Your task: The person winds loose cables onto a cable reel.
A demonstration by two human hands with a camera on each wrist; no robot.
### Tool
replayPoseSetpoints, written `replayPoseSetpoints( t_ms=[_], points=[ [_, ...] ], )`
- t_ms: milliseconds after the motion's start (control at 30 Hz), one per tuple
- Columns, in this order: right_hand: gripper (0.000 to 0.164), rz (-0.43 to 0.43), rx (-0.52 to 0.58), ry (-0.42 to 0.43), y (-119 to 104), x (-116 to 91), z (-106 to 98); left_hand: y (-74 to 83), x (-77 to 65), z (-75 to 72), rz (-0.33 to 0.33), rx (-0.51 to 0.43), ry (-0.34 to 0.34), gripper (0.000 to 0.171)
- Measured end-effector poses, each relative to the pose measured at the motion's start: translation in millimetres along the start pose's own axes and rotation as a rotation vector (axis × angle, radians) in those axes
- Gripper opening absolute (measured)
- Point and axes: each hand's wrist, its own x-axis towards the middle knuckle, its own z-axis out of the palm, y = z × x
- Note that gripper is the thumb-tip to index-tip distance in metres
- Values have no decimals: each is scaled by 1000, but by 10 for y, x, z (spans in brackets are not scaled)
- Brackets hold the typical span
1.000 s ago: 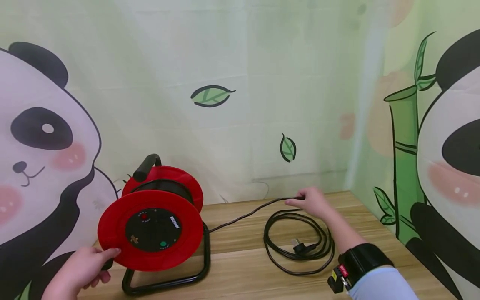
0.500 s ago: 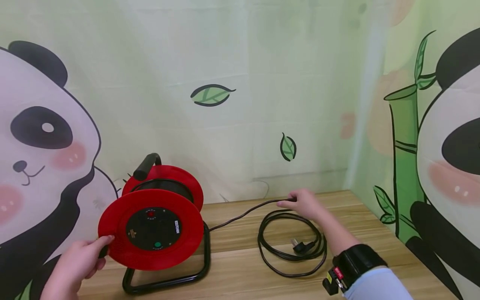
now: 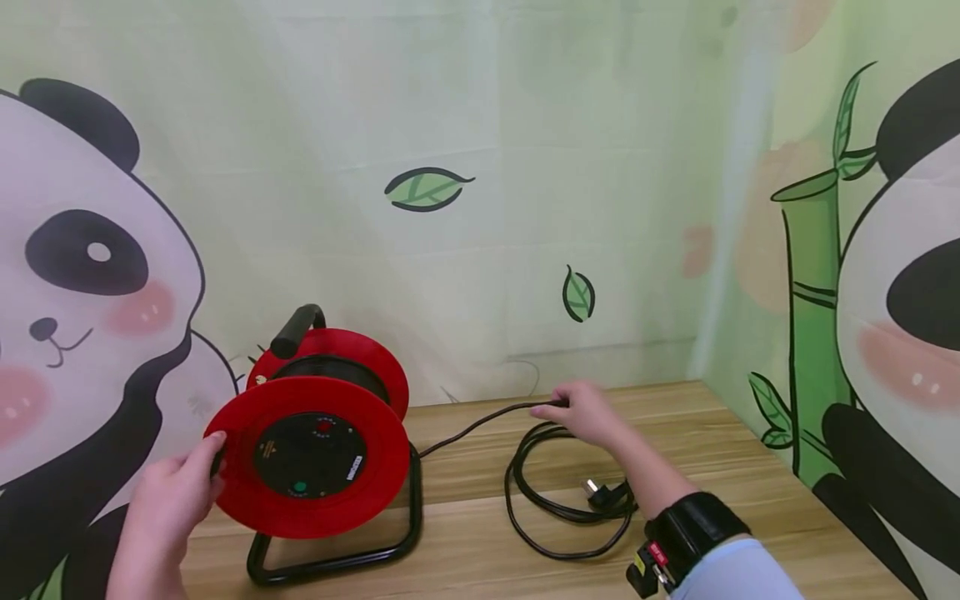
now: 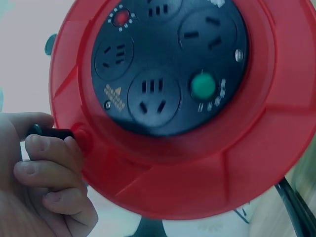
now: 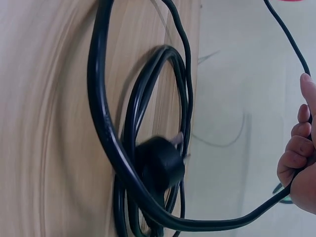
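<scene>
A red cable reel (image 3: 311,458) with a black socket panel (image 4: 170,64) stands on the left of the wooden table. At the left of its front disc, my left hand (image 3: 168,500) pinches the small black crank knob (image 4: 57,133) between thumb and curled fingers. My right hand (image 3: 588,412) grips the black cable (image 3: 480,425) to the right of the reel, above the table. Between that hand and the reel the cable runs slightly slack. Below the right hand lies a loose coil of cable (image 3: 517,512), with the plug (image 3: 603,497) at its right side, prongs showing.
The reel rests on a black tube stand (image 3: 416,500) and has a black carrying handle (image 3: 296,332) on top. Behind the wooden table (image 3: 465,542) hangs a pale green printed backdrop (image 3: 480,275). Bare wood shows between reel and coil.
The reel's front disc has turned clockwise, with my left hand rising on the knob. My right hand has moved left towards the reel with the cable, and the coil's loops have shifted left.
</scene>
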Motion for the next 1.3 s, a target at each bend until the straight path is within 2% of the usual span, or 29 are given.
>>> replayPoseSetpoints(
  t_ms=[100, 267, 367, 533, 833, 967, 1100, 1300],
  points=[
    [48, -7, 12, -2, -42, 17, 60, 48, -42, 83, 61, -3, 54, 76],
    [49, -40, 4, 14, -85, 48, 171, 130, -96, 248, 150, 11, 196, 70],
    [49, -58, 5, 12, -118, 57, 238, 179, -105, 348, 189, 20, 273, 65],
    [47, -76, 12, -2, -208, 60, 320, 236, -117, 453, 233, 61, 356, 59],
    [45, -69, 55, -13, -289, 67, 381, 328, -117, 520, 289, 146, 430, 55],
    [45, -78, 57, -44, -343, 49, 390, 381, -129, 538, 294, 200, 414, 56],
    [43, -78, 56, -50, -383, 46, 417, 413, -151, 562, 293, 210, 374, 58],
    [41, -72, 28, -66, -399, 62, 494, 473, -159, 697, 368, 186, 435, 49]
  ],
)
